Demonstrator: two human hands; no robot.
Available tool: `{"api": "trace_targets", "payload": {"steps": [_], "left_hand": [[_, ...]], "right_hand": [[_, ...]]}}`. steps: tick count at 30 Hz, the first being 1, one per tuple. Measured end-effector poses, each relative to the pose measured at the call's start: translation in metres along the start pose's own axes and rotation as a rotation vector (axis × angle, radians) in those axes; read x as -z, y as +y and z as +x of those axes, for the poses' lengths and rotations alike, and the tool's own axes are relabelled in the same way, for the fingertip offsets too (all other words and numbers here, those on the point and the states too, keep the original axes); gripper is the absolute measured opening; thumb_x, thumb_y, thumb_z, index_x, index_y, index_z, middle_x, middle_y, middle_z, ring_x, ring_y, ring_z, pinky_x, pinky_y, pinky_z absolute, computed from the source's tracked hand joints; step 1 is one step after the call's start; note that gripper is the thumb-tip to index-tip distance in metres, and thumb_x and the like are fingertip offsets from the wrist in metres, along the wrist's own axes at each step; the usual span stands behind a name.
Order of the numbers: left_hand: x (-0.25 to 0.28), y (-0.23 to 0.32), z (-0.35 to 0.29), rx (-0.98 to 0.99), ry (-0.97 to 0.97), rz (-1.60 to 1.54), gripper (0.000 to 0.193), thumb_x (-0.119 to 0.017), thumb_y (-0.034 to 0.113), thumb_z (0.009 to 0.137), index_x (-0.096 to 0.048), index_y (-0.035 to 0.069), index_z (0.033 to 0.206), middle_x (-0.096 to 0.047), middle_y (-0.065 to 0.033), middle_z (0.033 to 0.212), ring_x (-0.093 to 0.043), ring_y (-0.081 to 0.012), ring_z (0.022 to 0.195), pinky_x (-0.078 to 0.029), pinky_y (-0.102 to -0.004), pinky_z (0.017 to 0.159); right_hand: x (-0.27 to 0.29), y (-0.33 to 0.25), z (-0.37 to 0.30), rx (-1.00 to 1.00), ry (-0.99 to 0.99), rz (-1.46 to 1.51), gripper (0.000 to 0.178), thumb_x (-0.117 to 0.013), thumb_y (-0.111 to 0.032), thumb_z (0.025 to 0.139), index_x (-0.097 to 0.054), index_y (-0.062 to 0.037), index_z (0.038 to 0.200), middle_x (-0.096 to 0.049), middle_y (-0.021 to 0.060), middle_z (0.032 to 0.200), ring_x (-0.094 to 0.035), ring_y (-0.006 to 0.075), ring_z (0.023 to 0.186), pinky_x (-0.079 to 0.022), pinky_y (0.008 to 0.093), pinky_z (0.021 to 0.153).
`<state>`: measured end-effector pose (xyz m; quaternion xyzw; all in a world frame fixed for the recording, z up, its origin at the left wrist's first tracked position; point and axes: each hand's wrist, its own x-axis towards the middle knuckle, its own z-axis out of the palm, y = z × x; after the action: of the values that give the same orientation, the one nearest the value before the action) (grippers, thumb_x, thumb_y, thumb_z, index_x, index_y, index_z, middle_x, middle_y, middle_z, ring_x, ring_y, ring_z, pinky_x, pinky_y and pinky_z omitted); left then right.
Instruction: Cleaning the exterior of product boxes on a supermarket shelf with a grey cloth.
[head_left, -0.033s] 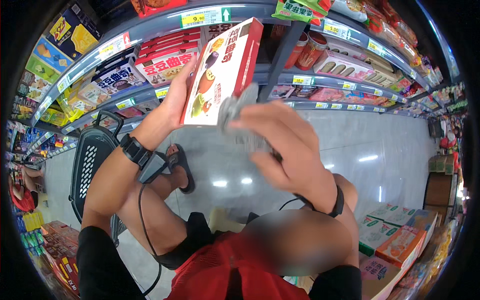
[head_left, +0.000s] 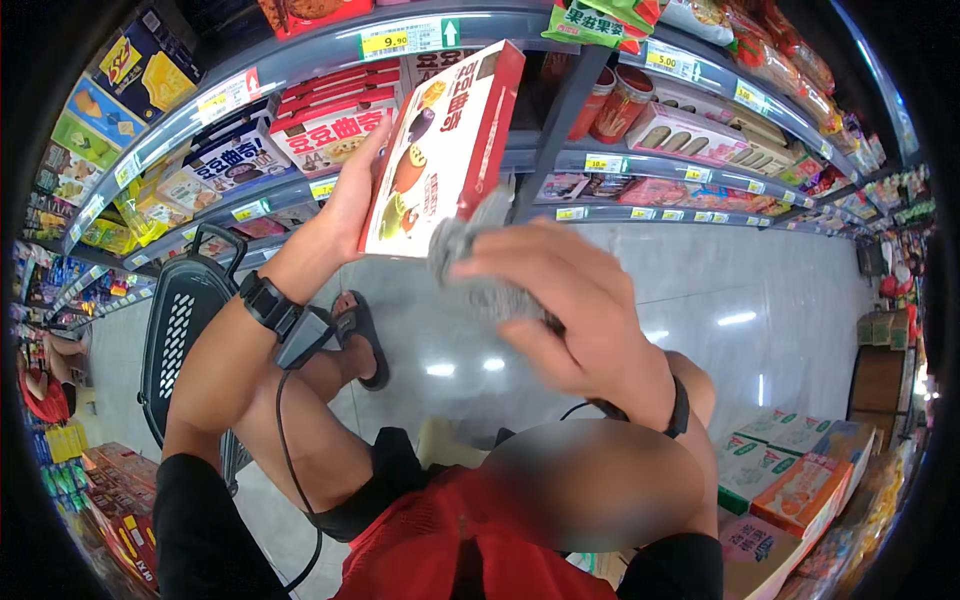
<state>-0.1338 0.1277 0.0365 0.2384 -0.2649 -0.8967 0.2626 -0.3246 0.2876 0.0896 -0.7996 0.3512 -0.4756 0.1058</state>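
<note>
My left hand (head_left: pixel 347 205) grips a white and red cookie box (head_left: pixel 430 165) by its left edge. The box is tilted up in front of the shelves, its printed white face toward me and a red side on the right. Bunched in my right hand (head_left: pixel 590 290) is a grey cloth (head_left: pixel 465 260), slightly blurred. The cloth lies at the lower right edge of the box; whether it touches is hard to tell. Behind the box, similar red and white cookie boxes (head_left: pixel 335 125) stand on the shelf.
Shelving (head_left: pixel 400 40) with price tags curves across the far side. A dark shopping basket (head_left: pixel 185 330) stands on the floor at left. Cartons (head_left: pixel 770 470) are stacked at lower right, more red boxes (head_left: pixel 125 500) at lower left. Another person (head_left: pixel 45 385) is at the far left.
My right hand and the grey cloth have moved slightly down and toward me. The box has dropped a touch in my left hand.
</note>
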Motion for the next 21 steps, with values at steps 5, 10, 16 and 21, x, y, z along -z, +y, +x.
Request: {"api": "trace_targets", "payload": {"steps": [5,10,16,21], "left_hand": [[0.023,0.002,0.001,0.025,-0.02,-0.01,0.064,-0.041,0.056,0.101,-0.051,0.004,0.137,-0.066,-0.0168,0.124,-0.071,-0.0254,0.102,-0.059,-0.0404,0.089],[0.028,-0.002,0.006,0.189,0.012,-0.047,0.063,-0.047,0.059,0.097,-0.057,0.003,0.124,-0.064,-0.006,0.084,-0.062,-0.0167,0.067,-0.051,-0.0307,0.059],[0.002,-0.023,0.003,0.382,-0.288,0.008,0.07,-0.042,0.065,0.097,-0.059,0.001,0.12,-0.063,-0.0025,0.073,-0.058,-0.0138,0.055,-0.042,-0.0272,0.046],[-0.004,-0.022,0.006,0.507,-0.329,0.059,0.083,-0.037,0.071,0.095,-0.054,-0.003,0.13,-0.059,-0.0025,0.073,-0.053,-0.0119,0.056,-0.037,-0.025,0.047]], "right_hand": [[0.021,-0.006,-0.003,-0.254,-0.081,0.166,0.029,-0.069,-0.009,0.082,-0.066,-0.0021,0.11,-0.068,0.0171,0.096,-0.068,0.0332,0.084,-0.054,0.0372,0.078],[0.056,0.02,-0.002,-0.423,0.13,0.0,0.035,-0.07,-0.013,0.085,-0.064,-0.0067,0.119,-0.069,0.0158,0.089,-0.069,0.0288,0.075,-0.054,0.0333,0.067],[0.053,0.038,0.0,-0.258,0.139,-0.485,0.058,-0.079,-0.018,0.075,-0.059,-0.0154,0.129,-0.068,0.0117,0.084,-0.067,0.028,0.071,-0.054,0.0357,0.062],[0.051,0.04,0.011,-0.063,0.225,-0.49,0.067,-0.085,-0.023,0.068,-0.06,-0.0162,0.13,-0.067,0.0114,0.09,-0.067,0.0298,0.076,-0.053,0.0379,0.064]]}}
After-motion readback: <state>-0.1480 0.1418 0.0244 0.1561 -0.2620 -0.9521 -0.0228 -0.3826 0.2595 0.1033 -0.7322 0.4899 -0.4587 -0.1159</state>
